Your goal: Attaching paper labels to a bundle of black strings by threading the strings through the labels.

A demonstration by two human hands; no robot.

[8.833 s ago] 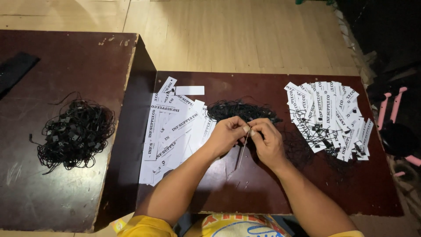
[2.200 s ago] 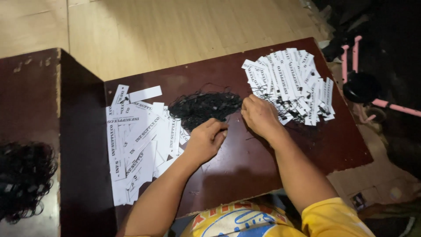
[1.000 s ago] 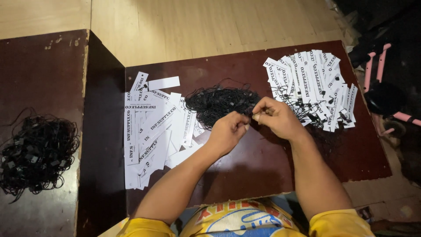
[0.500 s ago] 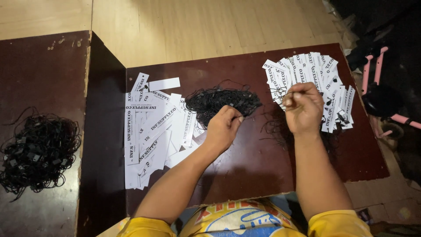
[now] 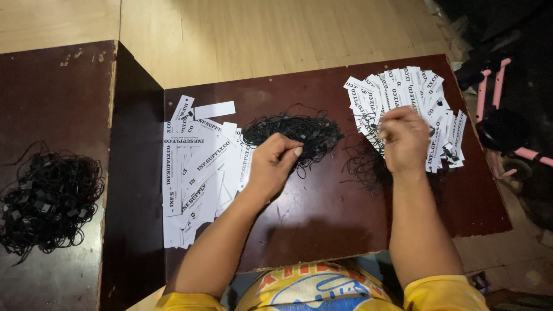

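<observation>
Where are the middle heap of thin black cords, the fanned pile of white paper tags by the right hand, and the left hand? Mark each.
middle heap of thin black cords (image 5: 314, 129), head view, right part of tangle.
fanned pile of white paper tags (image 5: 403, 86), head view, upper tags.
left hand (image 5: 272, 164), head view, back of hand.

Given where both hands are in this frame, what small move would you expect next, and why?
Probably the left hand pinches one black string loop out of the middle pile of strings. Its fingertips already rest at that pile's edge, while the right hand is over the strung tags, apparently setting one down.
</observation>
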